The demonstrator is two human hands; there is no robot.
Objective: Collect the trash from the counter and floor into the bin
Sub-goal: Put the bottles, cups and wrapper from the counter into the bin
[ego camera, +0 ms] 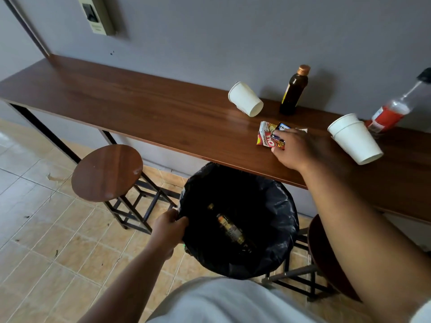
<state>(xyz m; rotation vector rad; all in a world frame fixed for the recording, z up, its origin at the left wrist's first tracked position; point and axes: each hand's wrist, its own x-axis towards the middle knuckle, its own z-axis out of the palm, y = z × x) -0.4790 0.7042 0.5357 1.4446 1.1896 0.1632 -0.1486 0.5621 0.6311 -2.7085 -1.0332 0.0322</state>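
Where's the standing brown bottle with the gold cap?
In the head view the brown bottle stands on the counter by the wall, right of centre, right of the left white cup and behind the snack wrappers the right hand touches.

round wooden stool on black frame, left; second stool lower right | beige box on wall
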